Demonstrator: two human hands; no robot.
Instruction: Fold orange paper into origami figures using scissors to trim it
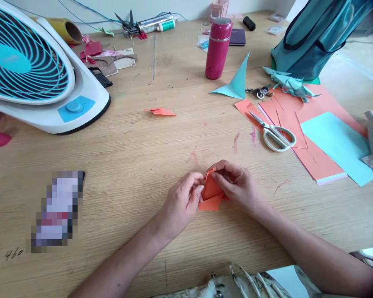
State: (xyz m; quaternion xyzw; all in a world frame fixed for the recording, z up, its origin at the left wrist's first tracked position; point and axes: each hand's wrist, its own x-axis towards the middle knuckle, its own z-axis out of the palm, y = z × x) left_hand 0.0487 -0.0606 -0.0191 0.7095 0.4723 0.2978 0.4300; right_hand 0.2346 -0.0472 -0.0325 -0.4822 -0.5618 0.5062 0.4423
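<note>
A small folded piece of orange paper [210, 194] is held just above the wooden table [136, 157] near its front middle. My left hand [182, 203] pinches its left edge with thumb and fingers closed. My right hand [236, 184] pinches its upper right part, fingers curled over the top fold. Both hands touch the paper and almost meet.
White-handled scissors [275, 133] lie on orange and light-blue paper sheets [317, 136] at the right. A pink bottle [218, 47], a blue folded paper [236, 80], an orange scrap [161, 111], a white-teal fan [34, 70], a teal bag [317, 37] and a blurred phone [59, 209] surround the hands.
</note>
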